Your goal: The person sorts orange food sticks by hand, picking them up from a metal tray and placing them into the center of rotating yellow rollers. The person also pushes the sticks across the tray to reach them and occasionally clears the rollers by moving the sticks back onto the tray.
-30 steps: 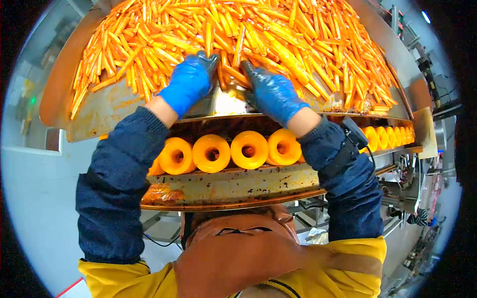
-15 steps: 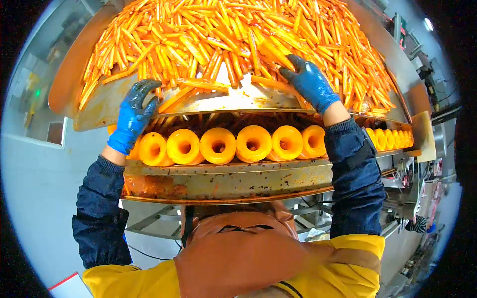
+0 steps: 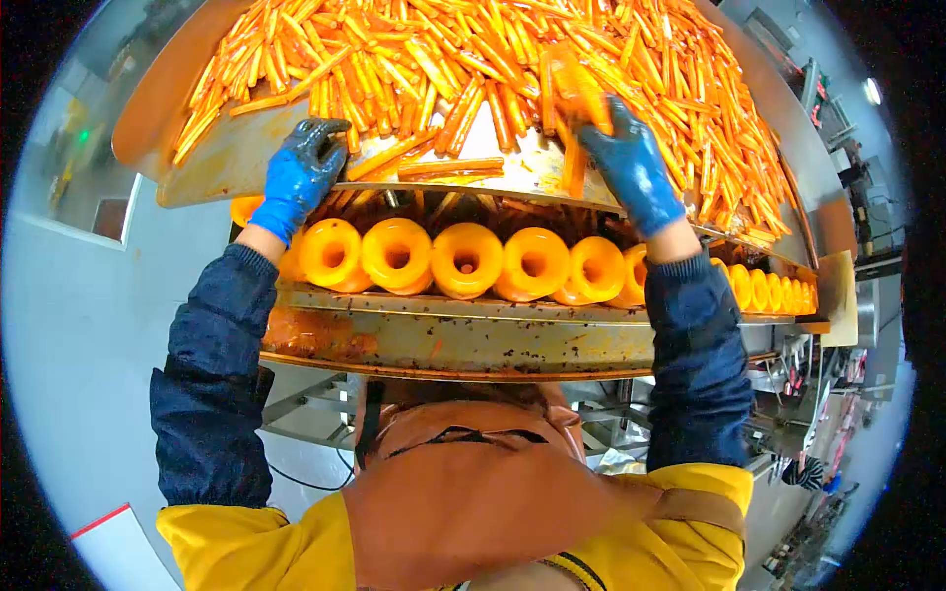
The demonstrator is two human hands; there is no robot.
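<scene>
Blue-gloved hands [image 3: 304, 175] [image 3: 633, 169], two, at one heap of orange sticks [image 3: 434, 67].

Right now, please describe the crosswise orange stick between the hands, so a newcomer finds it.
Find the metal tray beyond the yellow cylinders. Near its front edge, between left hand and right hand, lies the orange stick. Unlike its slanting neighbours, it runs nearly parallel to that edge.

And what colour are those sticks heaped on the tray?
The sticks are glossy orange, best seen in the head view.
</scene>
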